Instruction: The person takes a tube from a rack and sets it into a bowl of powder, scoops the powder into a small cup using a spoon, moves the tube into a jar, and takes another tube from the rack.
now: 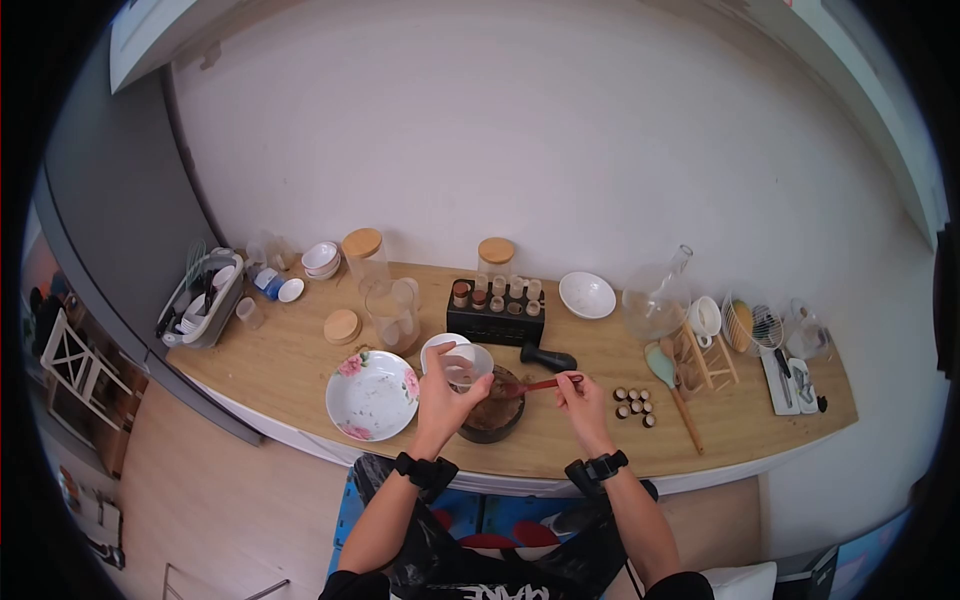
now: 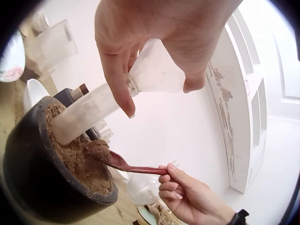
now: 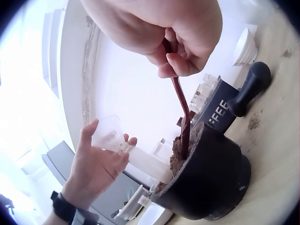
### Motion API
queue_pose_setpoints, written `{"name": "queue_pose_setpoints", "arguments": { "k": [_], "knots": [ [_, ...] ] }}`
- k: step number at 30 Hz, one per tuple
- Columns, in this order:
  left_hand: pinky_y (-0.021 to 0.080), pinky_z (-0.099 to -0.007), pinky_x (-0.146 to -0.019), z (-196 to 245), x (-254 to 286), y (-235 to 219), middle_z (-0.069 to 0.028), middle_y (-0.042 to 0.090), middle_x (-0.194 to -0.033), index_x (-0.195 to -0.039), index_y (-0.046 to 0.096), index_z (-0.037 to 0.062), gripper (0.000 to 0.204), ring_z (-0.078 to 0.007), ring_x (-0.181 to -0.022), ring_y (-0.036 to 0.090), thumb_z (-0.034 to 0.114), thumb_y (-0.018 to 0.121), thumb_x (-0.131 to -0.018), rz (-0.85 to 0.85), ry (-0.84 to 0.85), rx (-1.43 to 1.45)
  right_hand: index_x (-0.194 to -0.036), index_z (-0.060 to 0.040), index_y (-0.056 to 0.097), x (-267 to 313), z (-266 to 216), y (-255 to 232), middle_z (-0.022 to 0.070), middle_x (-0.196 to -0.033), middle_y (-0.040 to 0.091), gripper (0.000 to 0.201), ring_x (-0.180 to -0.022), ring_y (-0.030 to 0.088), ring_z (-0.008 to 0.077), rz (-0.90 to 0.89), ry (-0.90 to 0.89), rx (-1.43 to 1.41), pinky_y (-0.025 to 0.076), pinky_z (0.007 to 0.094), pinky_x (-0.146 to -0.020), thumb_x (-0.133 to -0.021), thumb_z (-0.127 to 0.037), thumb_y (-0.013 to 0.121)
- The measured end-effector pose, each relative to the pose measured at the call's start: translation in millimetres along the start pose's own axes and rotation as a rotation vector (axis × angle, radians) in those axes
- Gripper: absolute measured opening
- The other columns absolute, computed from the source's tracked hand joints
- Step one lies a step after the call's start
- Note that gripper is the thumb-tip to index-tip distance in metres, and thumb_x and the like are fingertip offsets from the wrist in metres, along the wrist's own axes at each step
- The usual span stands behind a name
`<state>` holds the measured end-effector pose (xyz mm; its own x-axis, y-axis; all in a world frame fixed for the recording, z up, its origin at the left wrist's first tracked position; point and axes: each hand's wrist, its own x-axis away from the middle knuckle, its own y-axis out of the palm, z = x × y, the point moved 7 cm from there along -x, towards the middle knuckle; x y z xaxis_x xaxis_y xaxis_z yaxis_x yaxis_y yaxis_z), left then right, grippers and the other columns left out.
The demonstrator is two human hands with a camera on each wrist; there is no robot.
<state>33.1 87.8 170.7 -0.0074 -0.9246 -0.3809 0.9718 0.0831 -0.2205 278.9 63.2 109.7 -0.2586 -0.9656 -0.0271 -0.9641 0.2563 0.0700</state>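
My left hand (image 1: 446, 402) grips a clear tube (image 2: 86, 115) where a translucent funnel (image 2: 157, 70) sits in its mouth, the thumb beside the funnel's cone. The tube slants, its lower end down in the brown powder (image 2: 77, 164) inside a black mortar (image 3: 206, 173). Pinched by its handle in my right hand (image 1: 582, 408) is a dark red spoon (image 2: 123, 165). A heap of brown powder lies on the spoon's bowl, which is over the mortar, near the tube. The funnel's cone is higher than the spoon.
Behind the mortar stands a black rack (image 1: 495, 325) of small vials, with a black pestle (image 1: 548, 358) lying near. A floral plate (image 1: 372, 395) is at the left. Several small dark-and-white caps (image 1: 633, 405) and a green spatula (image 1: 662, 368) lie to the right.
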Motion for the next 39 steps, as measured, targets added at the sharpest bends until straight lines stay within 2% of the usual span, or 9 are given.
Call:
{"name": "queue_pose_setpoints", "arguments": {
  "k": [5, 7, 12, 17, 20, 22, 23, 25, 39],
  "knots": [
    [0.052, -0.033, -0.072, 5, 0, -2, -0.0142, 0.062, -0.094, -0.12, 0.039, -0.0022, 0.068, -0.0243, -0.085, 0.066, 0.026, 0.078, -0.072, 0.006, 0.021, -0.026, -0.099, -0.0022, 0.061, -6, -34, -7, -0.0003, -0.075, 0.057, 0.016, -0.058, 0.049, 0.0042, -0.03, 0.019, -0.003, 0.036, 0.0182, -0.051, -0.093, -0.017, 0.058],
    [0.05, -0.036, -0.08, 7, 0, -1, -0.0163, 0.063, -0.096, -0.121, 0.038, -0.0024, 0.071, -0.0282, -0.092, 0.064, 0.029, 0.078, -0.071, -0.029, -0.053, 0.004, -0.097, -0.0011, 0.06, -7, -54, -10, 0.0001, -0.074, 0.057, 0.016, -0.058, 0.048, 0.0039, -0.008, 0.012, -0.061, 0.034, 0.0176, -0.048, -0.093, -0.016, 0.058],
    [0.05, -0.0362, -0.081, 5, -2, -1, -0.0163, 0.063, -0.096, -0.122, 0.037, -0.0025, 0.072, -0.0282, -0.091, 0.064, 0.03, 0.077, -0.071, -0.029, -0.053, -0.006, -0.095, -0.001, 0.059, -17, -98, -13, 0.0003, -0.073, 0.056, 0.016, -0.057, 0.047, 0.004, -0.015, -0.027, -0.092, 0.031, 0.0175, -0.046, -0.093, -0.016, 0.058],
    [0.05, -0.0364, -0.08, -1, -2, 2, -0.0166, 0.063, -0.096, -0.123, 0.037, -0.0027, 0.074, -0.0281, -0.091, 0.064, 0.03, 0.077, -0.071, -0.048, -0.095, 0.056, -0.1, -0.0014, 0.06, -16, -134, 7, -0.0006, -0.076, 0.056, 0.018, -0.059, 0.048, 0.0032, -0.069, -0.09, -0.105, 0.033, 0.0169, -0.048, -0.094, -0.018, 0.057],
    [0.05, -0.0365, -0.08, -3, -2, 3, -0.0168, 0.063, -0.096, -0.122, 0.037, -0.0025, 0.074, -0.0281, -0.091, 0.064, 0.031, 0.078, -0.071, -0.048, -0.099, 0.045, -0.103, -0.0018, 0.061, -15, -135, 24, -0.0007, -0.077, 0.056, 0.019, -0.06, 0.049, 0.0034, -0.128, -0.116, -0.087, 0.035, 0.0171, -0.05, -0.094, -0.018, 0.057],
    [0.052, -0.0272, -0.057, -2, -4, 4, -0.0139, 0.059, -0.095, -0.121, 0.035, -0.0014, 0.066, -0.0175, -0.07, 0.064, 0.02, 0.076, -0.074, -0.042, -0.009, 0.028, -0.103, -0.0026, 0.06, -14, -125, 35, -0.0006, -0.078, 0.056, 0.019, -0.062, 0.049, 0.0036, -0.153, -0.097, -0.062, 0.036, 0.0171, -0.052, -0.094, -0.018, 0.057],
    [0.052, -0.0272, -0.057, -1, -3, 3, -0.0139, 0.059, -0.095, -0.121, 0.035, -0.0014, 0.066, -0.0175, -0.07, 0.064, 0.02, 0.076, -0.074, -0.04, -0.008, 0.026, -0.104, -0.0033, 0.06, -12, -118, 39, -0.0006, -0.079, 0.056, 0.018, -0.063, 0.05, 0.0037, -0.177, -0.078, -0.033, 0.038, 0.0171, -0.053, -0.094, -0.018, 0.057],
    [0.05, -0.0368, -0.079, -3, -3, 3, -0.0181, 0.062, -0.097, -0.122, 0.037, -0.0016, 0.074, -0.0292, -0.091, 0.064, 0.032, 0.078, -0.071, -0.034, -0.104, 0.055, -0.105, -0.0038, 0.06, -11, -111, 42, -0.0005, -0.08, 0.056, 0.018, -0.064, 0.051, 0.0038, -0.189, -0.073, -0.027, 0.039, 0.0171, -0.055, -0.094, -0.018, 0.057],
    [0.05, -0.0378, -0.08, -2, -4, 5, -0.0248, 0.061, -0.102, -0.122, 0.038, -0.0015, 0.073, -0.0322, -0.095, 0.064, 0.032, 0.078, -0.07, -0.051, -0.109, 0.053, -0.106, -0.0037, 0.059, -9, -110, 48, -0.0014, -0.082, 0.056, 0.018, -0.066, 0.051, 0.0041, -0.245, -0.099, -0.003, 0.041, 0.0181, -0.059, -0.095, -0.017, 0.056]
  ]
}}
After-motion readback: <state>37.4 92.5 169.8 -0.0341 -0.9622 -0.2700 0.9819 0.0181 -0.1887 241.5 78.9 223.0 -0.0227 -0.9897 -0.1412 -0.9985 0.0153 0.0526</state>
